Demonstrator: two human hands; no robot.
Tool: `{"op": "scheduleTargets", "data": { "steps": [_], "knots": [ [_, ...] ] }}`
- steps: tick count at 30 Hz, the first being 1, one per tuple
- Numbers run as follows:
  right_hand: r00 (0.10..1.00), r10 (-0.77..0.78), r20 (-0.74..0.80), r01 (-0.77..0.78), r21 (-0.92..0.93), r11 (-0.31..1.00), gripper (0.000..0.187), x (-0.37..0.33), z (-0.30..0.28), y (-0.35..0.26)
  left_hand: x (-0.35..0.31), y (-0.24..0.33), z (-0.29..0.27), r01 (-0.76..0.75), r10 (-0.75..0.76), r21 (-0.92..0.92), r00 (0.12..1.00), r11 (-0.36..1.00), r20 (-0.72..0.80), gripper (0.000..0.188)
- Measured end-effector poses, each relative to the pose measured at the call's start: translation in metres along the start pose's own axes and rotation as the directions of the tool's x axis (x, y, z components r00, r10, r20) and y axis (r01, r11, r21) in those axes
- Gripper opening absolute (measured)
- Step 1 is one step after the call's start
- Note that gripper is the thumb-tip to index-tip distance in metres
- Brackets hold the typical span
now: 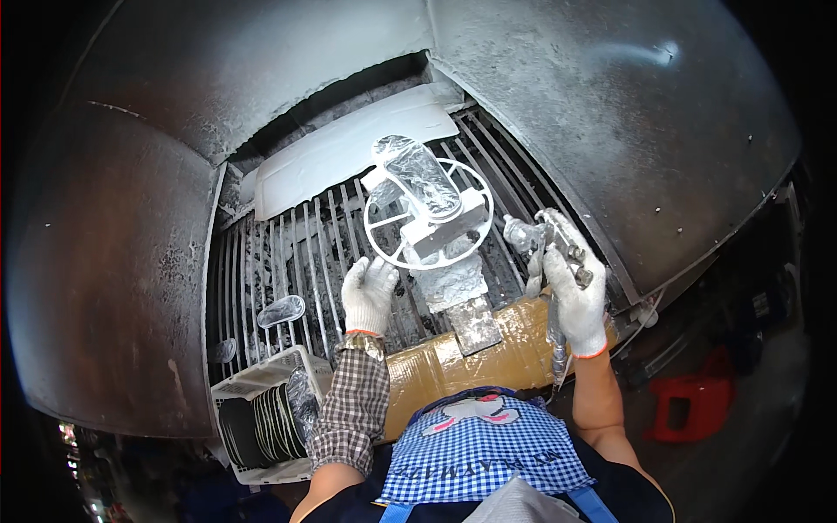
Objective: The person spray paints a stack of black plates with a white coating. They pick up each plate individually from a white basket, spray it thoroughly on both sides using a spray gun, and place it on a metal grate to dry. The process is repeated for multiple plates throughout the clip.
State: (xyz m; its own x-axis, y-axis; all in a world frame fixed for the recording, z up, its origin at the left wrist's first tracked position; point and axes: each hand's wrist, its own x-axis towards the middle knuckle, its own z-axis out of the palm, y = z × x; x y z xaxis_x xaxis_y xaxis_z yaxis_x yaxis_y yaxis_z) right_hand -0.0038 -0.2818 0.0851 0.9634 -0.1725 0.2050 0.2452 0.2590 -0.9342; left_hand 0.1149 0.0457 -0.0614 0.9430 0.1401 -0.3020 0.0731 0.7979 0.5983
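My right hand (575,292), in a white knit glove, is closed around a paint-crusted spray gun (530,235) whose nozzle end points left. A wrapped hose (556,340) hangs below it. My left hand (370,296), also gloved, has its fingers apart at the near left rim of a white spoked wheel (375,234); whether they touch it I cannot tell for sure. Above the wheel, a white block (446,234) carries a long, rounded piece with a shiny, wrinkled surface (423,179). The wheel's stand (475,324) is wrapped in silvery material.
Grey, residue-coated panels (558,96) enclose a slatted metal grate (301,253). A white sheet (349,144) lies at its back. An oval shiny piece (281,311) rests on the slats. A white basket (323,375) holds dark stacked pieces. A tape-covered box (418,370) spans the front.
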Motion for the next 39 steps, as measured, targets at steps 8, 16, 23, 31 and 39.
{"op": "scheduleTargets", "data": {
  "steps": [8,16,23,31,39],
  "knots": [
    [0.998,0.034,0.053,-0.033,-0.007,0.999,0.052,0.001,0.011,0.001,-0.012,-0.028,-0.022,0.179,-0.179,0.023,0.983,0.984,0.024,0.029],
    [0.990,0.031,0.140,-0.032,0.008,0.999,0.052,0.013,0.029,0.021,-0.037,-0.038,-0.012,0.258,-0.258,0.056,0.966,0.965,-0.003,0.031],
    [0.996,-0.054,0.076,0.054,0.000,0.999,0.051,0.036,0.033,0.038,-0.044,-0.037,-0.018,0.264,-0.264,0.054,0.964,0.963,0.006,0.030],
    [0.999,-0.033,-0.021,0.036,0.151,0.988,0.054,0.044,0.032,0.034,-0.045,-0.044,-0.022,0.282,-0.283,0.040,0.959,0.958,0.007,0.034],
    [0.987,-0.152,-0.060,0.156,0.076,0.985,0.055,0.034,0.025,0.030,-0.058,-0.050,0.001,0.260,-0.265,0.058,0.956,0.964,0.127,0.044]
  ]
}}
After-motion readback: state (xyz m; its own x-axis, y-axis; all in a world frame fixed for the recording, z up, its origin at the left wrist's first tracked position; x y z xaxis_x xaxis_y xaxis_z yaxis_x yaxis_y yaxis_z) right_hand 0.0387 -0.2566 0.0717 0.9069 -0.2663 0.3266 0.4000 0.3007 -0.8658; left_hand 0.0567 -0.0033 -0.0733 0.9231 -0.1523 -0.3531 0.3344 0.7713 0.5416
